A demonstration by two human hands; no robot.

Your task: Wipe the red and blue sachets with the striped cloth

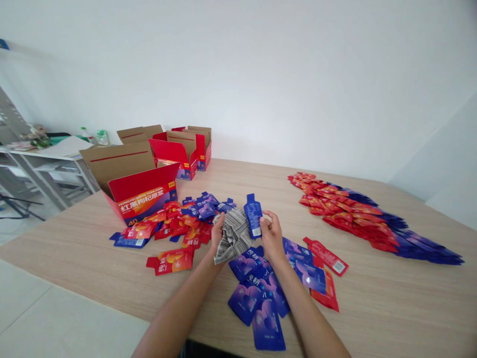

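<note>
My left hand [219, 232] grips a crumpled grey striped cloth [234, 234]. Pinched in my right hand [272, 234] is a blue spouted pouch [253, 214], held upright with its barcode side toward me. The cloth lies right beside the pouch, near its left edge; whether they touch I cannot tell. Below my hands, blue pouches [246, 298] are spread on the table, partly covered by my right forearm. A red pouch [328, 256] rests just right of that forearm. Left of the cloth is a loose heap of red and blue pouches [190, 219].
An open red carton [145, 194] stands behind the heap, with more open cartons [182, 151] farther back. Long overlapping rows of red and blue pouches [357, 216] lie on the right of the wooden table [246, 174]. A white wall is behind; a side desk [55, 151] stands at left.
</note>
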